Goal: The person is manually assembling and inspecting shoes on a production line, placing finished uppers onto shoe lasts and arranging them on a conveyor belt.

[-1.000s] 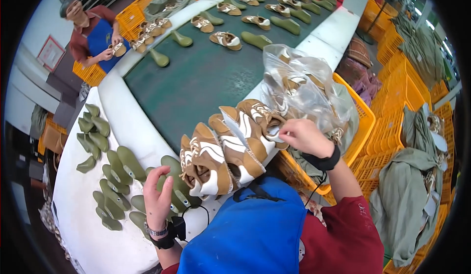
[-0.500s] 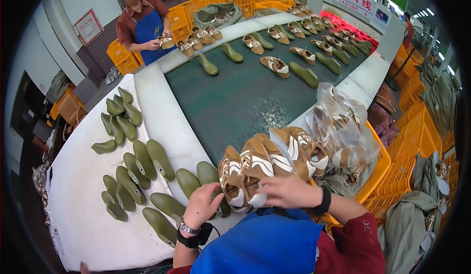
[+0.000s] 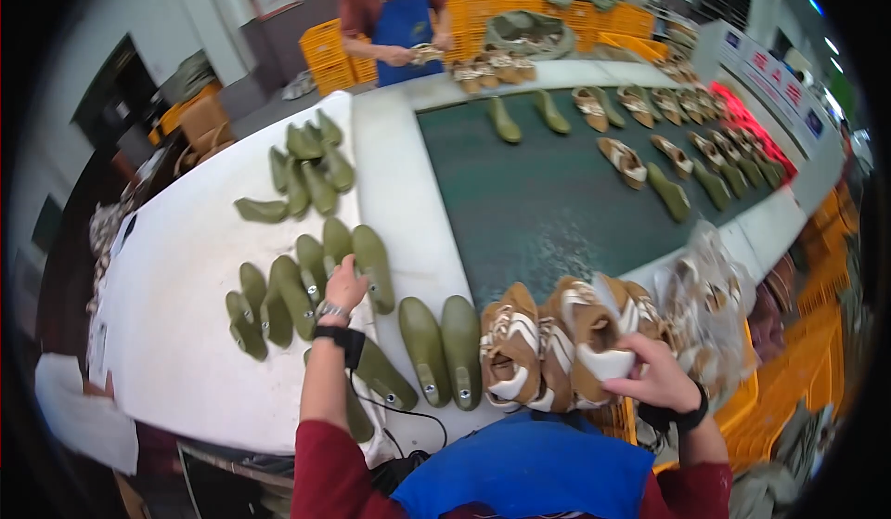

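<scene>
My left hand (image 3: 345,287) reaches over the white-covered table, its fingers closed against the heel end of a green shoe last (image 3: 373,257) in a cluster of lasts. Part of its grip is hidden. My right hand (image 3: 654,370) pinches the white heel of a brown shoe upper (image 3: 594,343) with white stripes and laces, tilted up in a row of similar uppers. Left of that row lies another brown upper (image 3: 510,347). Two green lasts, including a last (image 3: 461,343), stand beside it.
Ahead, a dark green conveyor belt (image 3: 520,213) carries lasts and shoes. A plastic bag (image 3: 710,296) of uppers and orange crates (image 3: 807,333) are on the right. Across the belt a co-worker in a blue apron (image 3: 404,41) holds a shoe. More lasts (image 3: 316,185) lie at far left.
My left hand has left the uppers and moved left and forward to the lasts. My right hand has shifted right and lifts an upper by its heel. The view has turned left.
</scene>
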Motion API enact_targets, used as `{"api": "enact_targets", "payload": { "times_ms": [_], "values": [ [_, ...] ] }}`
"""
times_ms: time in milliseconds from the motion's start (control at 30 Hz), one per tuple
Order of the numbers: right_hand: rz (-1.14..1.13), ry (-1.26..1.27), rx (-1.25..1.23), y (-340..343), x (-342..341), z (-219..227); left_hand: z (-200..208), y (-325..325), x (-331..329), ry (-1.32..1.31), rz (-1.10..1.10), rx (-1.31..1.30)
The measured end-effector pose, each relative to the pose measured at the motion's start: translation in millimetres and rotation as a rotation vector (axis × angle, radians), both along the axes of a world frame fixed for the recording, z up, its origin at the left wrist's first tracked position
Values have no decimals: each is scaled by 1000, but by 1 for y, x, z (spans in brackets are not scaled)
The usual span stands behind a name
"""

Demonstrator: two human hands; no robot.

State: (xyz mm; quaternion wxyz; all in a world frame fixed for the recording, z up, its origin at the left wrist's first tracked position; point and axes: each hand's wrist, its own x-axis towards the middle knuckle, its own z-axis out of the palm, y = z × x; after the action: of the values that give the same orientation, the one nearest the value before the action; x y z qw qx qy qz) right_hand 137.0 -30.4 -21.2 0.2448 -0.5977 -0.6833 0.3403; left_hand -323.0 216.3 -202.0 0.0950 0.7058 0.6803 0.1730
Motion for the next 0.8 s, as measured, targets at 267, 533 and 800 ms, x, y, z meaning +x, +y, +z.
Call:
{"api": "enact_targets", "payload": {
  "times_ms": [267,533,800],
  "values": [
    [-416,286,96,-36,29,-14,-27,40,60,83,82,-369],
    [-533,399,111,-68,64,-8,-31,102,97,-225,107,-381],
    [-796,492,324,-142,103,-29,-13,154,377,-302,-401,-396]
  ]
}}
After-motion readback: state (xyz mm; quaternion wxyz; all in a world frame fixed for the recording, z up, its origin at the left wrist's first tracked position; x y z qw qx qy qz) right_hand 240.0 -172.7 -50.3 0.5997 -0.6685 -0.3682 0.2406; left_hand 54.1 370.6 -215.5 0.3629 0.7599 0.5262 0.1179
